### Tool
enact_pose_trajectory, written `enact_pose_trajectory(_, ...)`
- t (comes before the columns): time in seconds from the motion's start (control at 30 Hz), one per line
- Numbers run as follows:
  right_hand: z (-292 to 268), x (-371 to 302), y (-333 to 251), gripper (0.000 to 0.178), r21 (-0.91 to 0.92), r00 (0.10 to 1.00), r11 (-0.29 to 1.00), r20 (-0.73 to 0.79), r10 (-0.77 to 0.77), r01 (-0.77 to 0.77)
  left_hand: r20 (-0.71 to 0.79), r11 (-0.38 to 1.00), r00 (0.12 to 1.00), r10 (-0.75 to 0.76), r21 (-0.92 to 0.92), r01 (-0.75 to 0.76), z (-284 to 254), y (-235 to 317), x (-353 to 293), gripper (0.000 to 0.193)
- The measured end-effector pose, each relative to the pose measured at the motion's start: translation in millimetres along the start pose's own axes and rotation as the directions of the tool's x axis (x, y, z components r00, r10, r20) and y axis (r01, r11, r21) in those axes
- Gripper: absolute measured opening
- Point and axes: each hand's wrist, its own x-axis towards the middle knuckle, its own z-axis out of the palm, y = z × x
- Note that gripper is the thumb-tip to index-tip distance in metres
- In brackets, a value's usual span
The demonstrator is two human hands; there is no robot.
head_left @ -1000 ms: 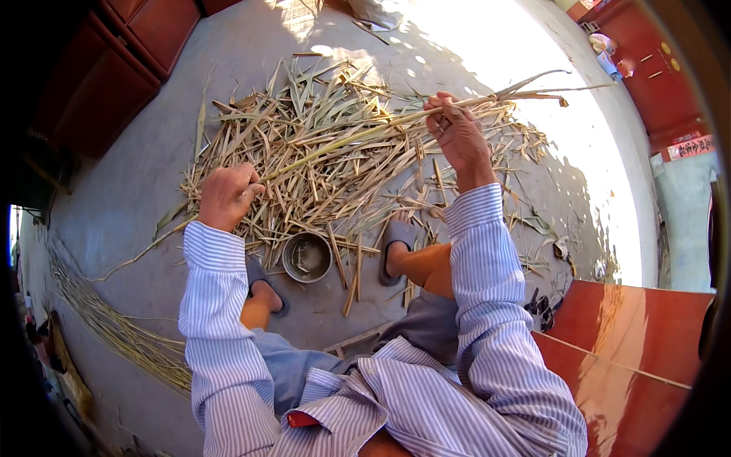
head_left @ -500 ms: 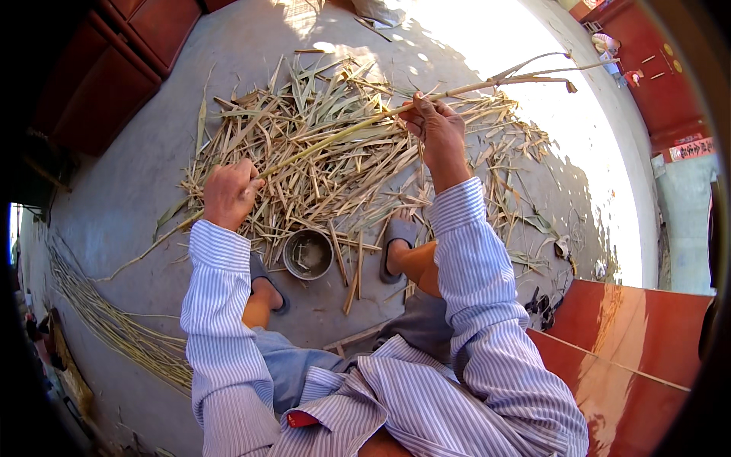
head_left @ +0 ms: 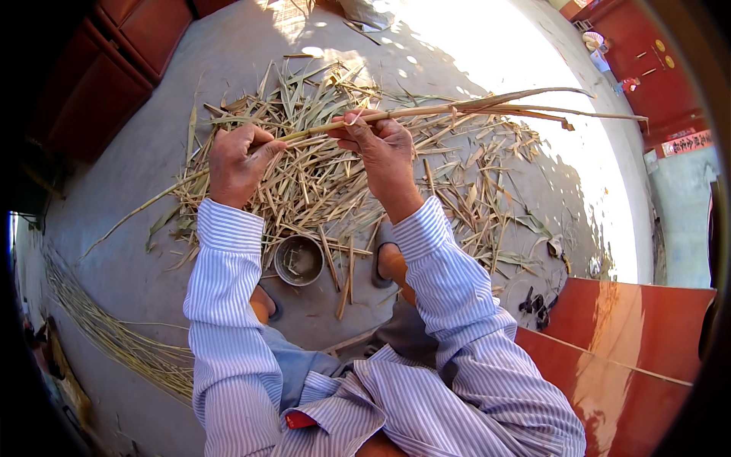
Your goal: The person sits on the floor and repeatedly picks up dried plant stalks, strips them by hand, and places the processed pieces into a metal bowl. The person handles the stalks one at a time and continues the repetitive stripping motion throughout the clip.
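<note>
A long, thin reed stalk (head_left: 310,132) runs across in front of me, its thin end trailing down to the left and dry leaves (head_left: 518,104) fanning from its other end. My left hand (head_left: 237,161) is closed round the stalk left of the middle. Close to it, my right hand (head_left: 383,156) pinches the stalk, with a pale loose strip at its thumb that looks like peeled sheath. Both hands are above a pile of dry leaves and stripped sheaths (head_left: 324,179) on the floor.
A metal bowl (head_left: 300,282) stands by my feet at the pile's near edge. A bundle of thin stalks (head_left: 114,320) lies at the left. Red panels (head_left: 662,327) are at the lower right, and dark red furniture (head_left: 145,34) at the upper left.
My right hand has slid left along the stalk toward my left hand, and the leafy end has swung lower. A pale strip now shows at the right thumb.
</note>
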Motion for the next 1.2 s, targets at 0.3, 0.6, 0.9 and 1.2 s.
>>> enact_pose_trajectory(0.3, -3.8, 1.1, -3.6, 0.023, 0.029, 0.994, 0.999, 0.104, 0.025, -0.028, 0.173, 0.948, 0.964, -0.202, -0.211, 0.236, -14.3, -1.2, -0.2, 0.021)
enact_pose_trajectory(0.6, -7.2, -0.2, -13.5, 0.026, 0.041, 0.991, 0.996, -0.103, 0.086, -0.082, -0.053, 0.997, 0.996, 0.07, -0.012, -0.071, -0.1, 20.2, 2.5, 0.025)
enact_pose_trajectory(0.9, 3.0, 0.0, -14.0, 0.027, 0.097, 0.986, 0.995, 0.158, -0.052, 0.037, 0.321, 0.809, 0.883, -0.343, -0.376, 0.452, -28.7, -0.8, 4.9, 0.029)
enact_pose_trajectory(1.2, -88.4, 32.4, -50.8, 0.023, 0.294, 0.949, 0.918, -0.246, -0.197, 0.267, 0.225, 0.903, 0.915, -0.334, -0.203, 0.379, -70.0, -26.8, -12.9, 0.029)
